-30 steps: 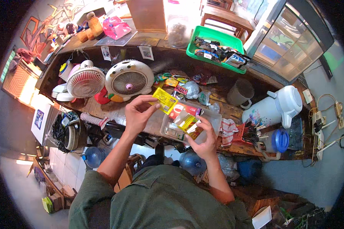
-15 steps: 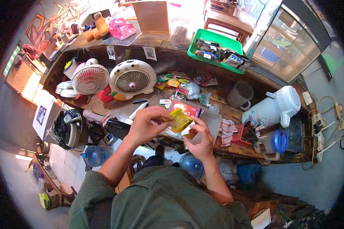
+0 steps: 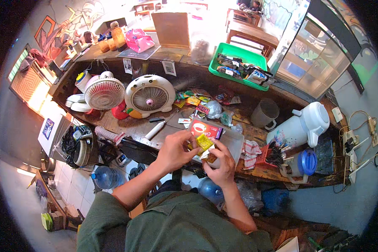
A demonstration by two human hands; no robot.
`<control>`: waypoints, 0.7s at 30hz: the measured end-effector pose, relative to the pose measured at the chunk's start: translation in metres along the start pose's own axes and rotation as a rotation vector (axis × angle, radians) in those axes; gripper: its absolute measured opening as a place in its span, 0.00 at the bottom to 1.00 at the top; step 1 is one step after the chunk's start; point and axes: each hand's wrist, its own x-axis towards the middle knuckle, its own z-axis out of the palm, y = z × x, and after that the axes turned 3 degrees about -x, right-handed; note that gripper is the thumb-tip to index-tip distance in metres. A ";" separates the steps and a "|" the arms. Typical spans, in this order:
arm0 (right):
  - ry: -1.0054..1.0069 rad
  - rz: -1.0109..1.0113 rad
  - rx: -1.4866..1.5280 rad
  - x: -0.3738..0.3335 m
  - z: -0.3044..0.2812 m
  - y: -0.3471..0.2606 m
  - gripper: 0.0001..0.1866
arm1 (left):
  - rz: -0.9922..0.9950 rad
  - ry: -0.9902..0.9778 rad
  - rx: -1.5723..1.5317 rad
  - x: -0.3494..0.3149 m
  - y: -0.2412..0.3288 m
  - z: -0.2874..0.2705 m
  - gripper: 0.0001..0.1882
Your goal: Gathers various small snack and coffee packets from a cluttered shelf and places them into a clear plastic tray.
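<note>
Yellow sachet (image 3: 204,143): just right of frame center, held up between both hands, above the near-left part of a clear plastic tub (image 3: 236,145). Left hand (image 3: 177,150): thumb and fingers nearly closed, pinching the sachet's left side. Right hand (image 3: 221,163): curled, thumb and fingers gripping its right side; a whitish piece also shows at those fingertips, can't tell what it is.

Red-and-white packet (image 3: 202,128) in the tub, just behind the sachet. Clear plastic bag (image 3: 214,110) and a loose pile of colored packets (image 3: 193,101) farther back, center of frame. White stick-shaped tool (image 3: 155,131) lies left of the tub.

Right of frame: striped cloth (image 3: 250,150), red basket (image 3: 262,158) with dark-handled utensils, gray mug (image 3: 265,113), white thermos jug (image 3: 300,122). Upper right: green tray (image 3: 253,53) with dark packs. Upper left: animal-faced fan (image 3: 150,101), white round fan (image 3: 104,94) beside it.
</note>
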 end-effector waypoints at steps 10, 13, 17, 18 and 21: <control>0.000 -0.015 0.040 0.001 0.010 -0.003 0.30 | -0.026 0.109 0.262 0.002 0.006 -0.010 0.21; -0.014 -0.045 0.060 0.003 0.011 -0.003 0.30 | 0.043 0.136 0.286 0.002 -0.001 -0.013 0.25; -0.046 -0.048 0.094 0.001 0.012 -0.004 0.31 | 0.069 0.081 0.178 0.003 -0.011 -0.013 0.32; -0.052 -0.057 0.090 0.001 0.012 -0.004 0.31 | 0.070 0.081 0.178 0.003 -0.013 -0.012 0.32; -0.060 -0.084 0.078 0.003 0.011 -0.005 0.30 | -0.007 0.001 -0.015 0.004 -0.011 -0.013 0.31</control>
